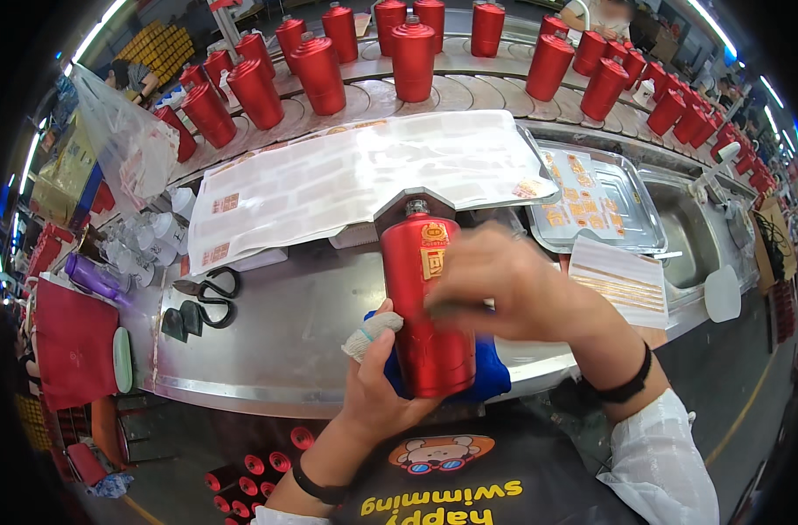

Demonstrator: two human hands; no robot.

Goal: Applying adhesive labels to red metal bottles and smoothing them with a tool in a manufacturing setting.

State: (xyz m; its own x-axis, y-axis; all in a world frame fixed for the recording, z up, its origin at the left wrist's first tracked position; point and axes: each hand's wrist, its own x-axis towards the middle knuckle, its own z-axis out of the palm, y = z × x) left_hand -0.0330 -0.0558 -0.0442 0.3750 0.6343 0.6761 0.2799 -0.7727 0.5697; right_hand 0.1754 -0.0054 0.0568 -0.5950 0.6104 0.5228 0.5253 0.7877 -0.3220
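Note:
A red bottle [430,350] with gold decals on its front leans away from me, its neck by a dark angular holder [390,210]. My left hand [377,376] is wrapped round the lower left side of the bottle, a pale cloth cover on one finger. Over the bottle's right front, my right hand [504,284] is curled and blurred by motion. Something dark shows under its fingers, too smeared to name. Blue cloth [495,367] lies under and beside the bottle.
White decal sheets [329,175] cover the bench behind. At right are a metal tray [648,232] with gold decals, a gold-striped sheet [622,280] and a sink [683,236]. Black scissors [215,297] lie at left. Several red bottles [414,61] stand on the conveyor [478,87].

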